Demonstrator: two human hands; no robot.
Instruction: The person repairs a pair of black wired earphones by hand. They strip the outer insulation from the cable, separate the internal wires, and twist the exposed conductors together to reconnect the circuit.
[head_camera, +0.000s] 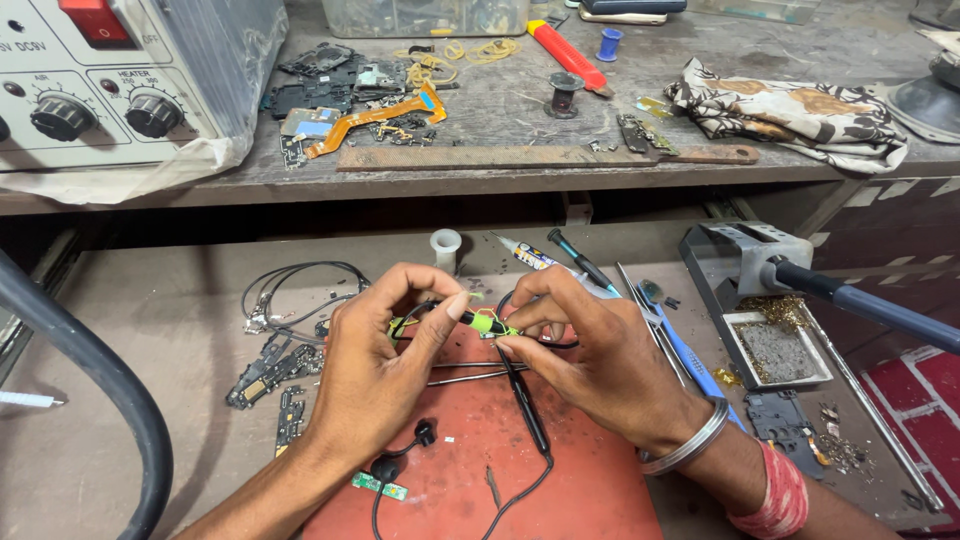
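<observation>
Both of my hands meet over a red work mat (560, 470). Between thumb and fingers my left hand (375, 365) pinches one end of a small bright-green part (480, 322) with thin black wires. My right hand (595, 350) pinches its other end. The black wire (530, 410) runs down from the part across the mat. Two black earbuds (405, 450) and a small green circuit board (380, 486) lie on the mat below my left hand.
A soldering iron sits in its stand (760, 262) at right, over a tray (778, 352). Tweezers and screwdrivers (580, 265) lie behind my hands. Cables and phone parts (285, 345) lie to the left. A rework station (110, 80), a cloth (790, 110) and loose parts occupy the upper shelf.
</observation>
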